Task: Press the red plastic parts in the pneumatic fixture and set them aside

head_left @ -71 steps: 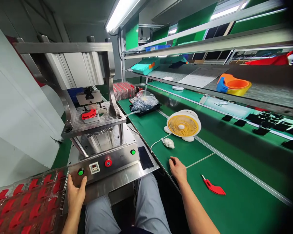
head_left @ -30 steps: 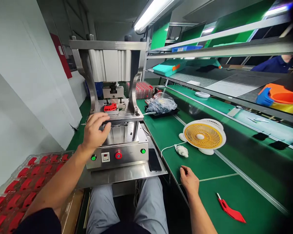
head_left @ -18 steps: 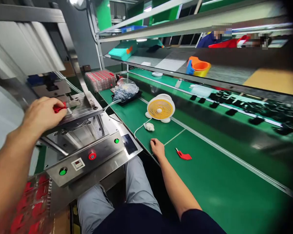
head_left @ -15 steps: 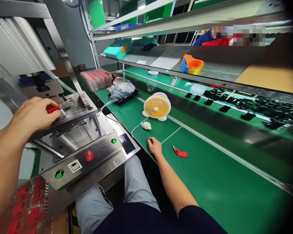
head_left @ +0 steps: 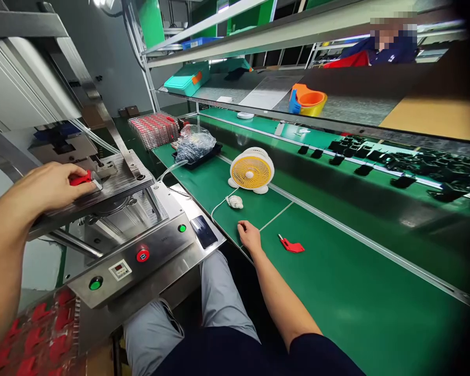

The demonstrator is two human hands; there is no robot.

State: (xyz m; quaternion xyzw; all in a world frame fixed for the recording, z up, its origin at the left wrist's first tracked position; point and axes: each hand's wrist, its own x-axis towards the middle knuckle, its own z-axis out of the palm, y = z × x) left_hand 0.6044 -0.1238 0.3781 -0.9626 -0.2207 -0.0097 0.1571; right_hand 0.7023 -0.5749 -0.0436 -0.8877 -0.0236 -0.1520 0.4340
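Observation:
My left hand (head_left: 49, 186) is on the plate of a steel press machine (head_left: 113, 219), its fingers closed on a small red plastic part (head_left: 80, 179) at the fixture. My right hand (head_left: 249, 236) rests flat, holding nothing, on the near edge of the green conveyor belt (head_left: 337, 282). Another red part with a metal tip (head_left: 292, 244) lies on the belt just right of that hand. A clear tray of several red parts (head_left: 35, 339) sits at the lower left, below my left forearm.
The machine's front panel carries two green buttons, a red button (head_left: 142, 255) and a small display; a phone (head_left: 204, 231) lies beside them. On the belt stand a yellow desk fan (head_left: 251, 172), a bagged black tray (head_left: 196, 146) and stacked trays (head_left: 152, 129). A person sits behind the shelves at upper right.
My left hand left the front panel, rose to the press plate and closed on the red part. The view swung right. My right hand stayed on the belt edge.

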